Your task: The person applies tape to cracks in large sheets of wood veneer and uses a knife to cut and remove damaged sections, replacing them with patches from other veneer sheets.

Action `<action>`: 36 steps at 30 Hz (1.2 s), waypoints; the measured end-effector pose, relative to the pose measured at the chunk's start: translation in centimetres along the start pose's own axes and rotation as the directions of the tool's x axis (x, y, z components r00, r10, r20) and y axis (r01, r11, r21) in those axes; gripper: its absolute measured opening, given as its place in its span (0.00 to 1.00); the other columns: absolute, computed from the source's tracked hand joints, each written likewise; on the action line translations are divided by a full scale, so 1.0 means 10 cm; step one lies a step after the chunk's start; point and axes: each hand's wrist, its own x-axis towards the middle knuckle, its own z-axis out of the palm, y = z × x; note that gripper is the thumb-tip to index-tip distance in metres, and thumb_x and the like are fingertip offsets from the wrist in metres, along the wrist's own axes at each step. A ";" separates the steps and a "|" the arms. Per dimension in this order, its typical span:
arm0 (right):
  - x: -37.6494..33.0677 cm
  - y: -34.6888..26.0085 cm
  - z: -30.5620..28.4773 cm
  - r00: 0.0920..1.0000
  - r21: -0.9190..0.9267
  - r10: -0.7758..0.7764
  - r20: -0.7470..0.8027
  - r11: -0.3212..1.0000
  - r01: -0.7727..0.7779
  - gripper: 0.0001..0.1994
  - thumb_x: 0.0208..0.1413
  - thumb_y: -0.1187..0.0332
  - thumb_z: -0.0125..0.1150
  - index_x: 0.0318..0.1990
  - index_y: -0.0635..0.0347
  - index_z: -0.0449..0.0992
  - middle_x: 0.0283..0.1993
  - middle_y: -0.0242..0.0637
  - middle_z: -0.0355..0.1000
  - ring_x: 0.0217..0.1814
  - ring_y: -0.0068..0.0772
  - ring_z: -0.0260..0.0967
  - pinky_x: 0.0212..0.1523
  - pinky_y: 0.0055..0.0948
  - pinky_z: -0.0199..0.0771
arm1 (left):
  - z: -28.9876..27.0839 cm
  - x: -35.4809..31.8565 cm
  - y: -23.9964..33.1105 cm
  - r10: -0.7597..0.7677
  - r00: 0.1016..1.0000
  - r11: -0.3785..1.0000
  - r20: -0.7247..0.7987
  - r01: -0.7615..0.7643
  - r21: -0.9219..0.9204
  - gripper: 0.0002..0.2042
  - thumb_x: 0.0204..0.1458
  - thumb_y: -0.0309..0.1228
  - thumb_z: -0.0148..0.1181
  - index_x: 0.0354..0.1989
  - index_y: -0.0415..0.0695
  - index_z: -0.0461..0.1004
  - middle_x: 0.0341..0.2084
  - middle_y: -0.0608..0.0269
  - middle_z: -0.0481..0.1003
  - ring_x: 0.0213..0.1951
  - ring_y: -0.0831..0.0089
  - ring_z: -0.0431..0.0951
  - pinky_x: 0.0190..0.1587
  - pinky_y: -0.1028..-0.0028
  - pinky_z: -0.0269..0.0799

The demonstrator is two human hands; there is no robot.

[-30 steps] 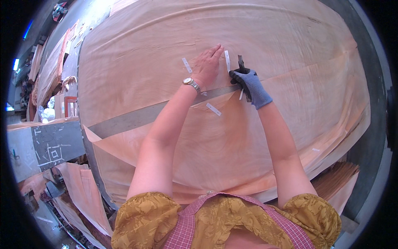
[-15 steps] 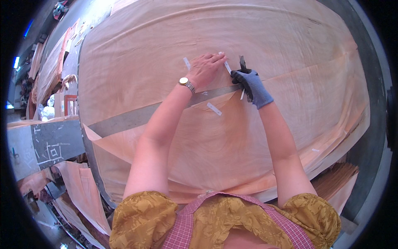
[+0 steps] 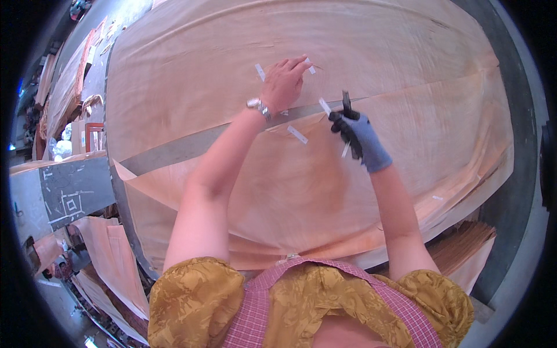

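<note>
Large sheets of pale, wood-grained veneer (image 3: pixel 191 87) lie in front of me. My left hand (image 3: pixel 283 84), bare with a wristwatch, rests on the far sheet, fingers stretched out. Its fingertips touch a short white tape strip (image 3: pixel 310 66). My right hand (image 3: pixel 362 136), in a blue glove with black fingers, is closed around a slim dark tool (image 3: pixel 346 102) whose exact kind is unclear. A white tape end (image 3: pixel 325 106) sticks out by its fingers, and more white shows below the fist. Other tape strips (image 3: pixel 297 134) lie on the veneer nearby.
A grey gap (image 3: pixel 168 161) separates the far and near sheets, narrowing rightward. The near sheet has a folded left corner (image 3: pixel 125 174). Stacked veneer (image 3: pixel 461 249) sits at lower right. At left stand a grey marked surface (image 3: pixel 75 188) and a red frame (image 3: pixel 94 136).
My right hand has drawn back toward me with the tool, away from the strip at my left fingertips. A white tape end now shows at its fingers. My left hand stays near that strip.
</note>
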 end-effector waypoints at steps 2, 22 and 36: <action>-0.10 0.31 0.02 1.000 0.079 -0.016 -0.015 0.997 0.017 0.12 0.59 0.59 0.63 0.41 0.59 0.79 0.27 0.29 0.75 0.20 0.15 0.62 0.21 0.17 0.60 | -0.02 -0.23 0.29 0.024 0.999 0.999 -0.043 -0.022 0.041 0.17 0.50 0.26 0.54 0.50 0.45 0.75 0.53 0.63 0.74 0.53 0.62 0.72 0.57 0.63 0.64; 0.16 -0.14 0.26 0.962 0.077 -0.263 0.070 0.963 0.257 0.08 0.61 0.68 0.58 0.44 0.60 0.71 0.32 0.39 0.79 0.21 0.25 0.69 0.22 0.28 0.68 | -0.19 -0.75 0.71 -0.226 0.974 0.974 0.003 0.226 -0.010 0.18 0.48 0.22 0.55 0.50 0.45 0.76 0.48 0.58 0.76 0.52 0.61 0.72 0.54 0.62 0.64; 0.93 -0.28 1.30 0.960 0.304 -0.236 -0.152 0.913 0.273 0.07 0.61 0.68 0.59 0.40 0.58 0.69 0.34 0.37 0.79 0.19 0.19 0.65 0.17 0.22 0.65 | -0.38 -0.44 -0.36 -0.186 0.974 0.979 -0.126 0.194 0.057 0.19 0.47 0.19 0.53 0.48 0.50 0.78 0.49 0.70 0.77 0.52 0.65 0.71 0.55 0.65 0.63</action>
